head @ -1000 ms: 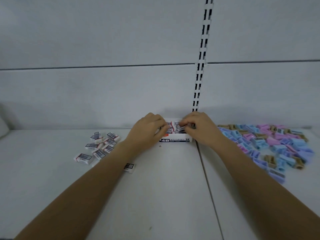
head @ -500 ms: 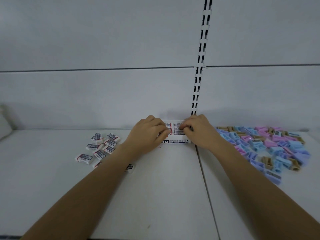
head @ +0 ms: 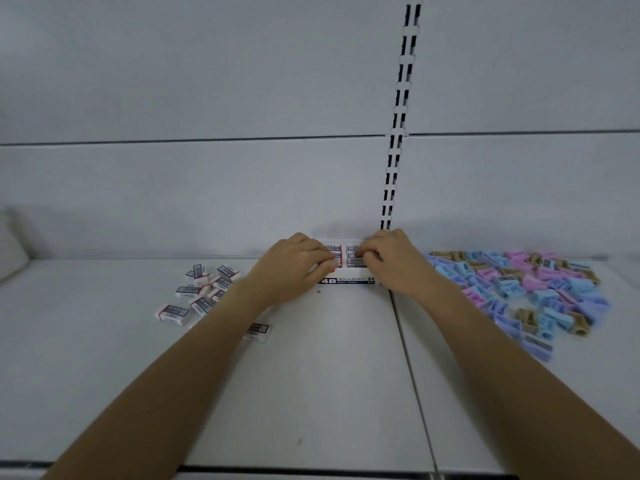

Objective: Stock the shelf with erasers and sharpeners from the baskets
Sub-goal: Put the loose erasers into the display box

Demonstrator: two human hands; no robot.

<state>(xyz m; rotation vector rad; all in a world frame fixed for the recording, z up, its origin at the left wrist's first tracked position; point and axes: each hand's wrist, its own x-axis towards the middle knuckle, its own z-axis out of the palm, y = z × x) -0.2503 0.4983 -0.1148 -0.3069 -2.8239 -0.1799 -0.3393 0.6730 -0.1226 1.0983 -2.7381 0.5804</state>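
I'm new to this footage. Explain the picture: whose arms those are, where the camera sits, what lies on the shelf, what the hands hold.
No machine here: a person works bare-handed, and the one camera sits on their head, looking forward and down, so both arms reach in from below. The left hand and right hand rest curled fingers on erasers packed in an open box marked 4B ERASER at the back of the white shelf; whether they grip or only press is unclear. Loose erasers lie to its left, a heap of pink, blue and tan sharpeners to its right.
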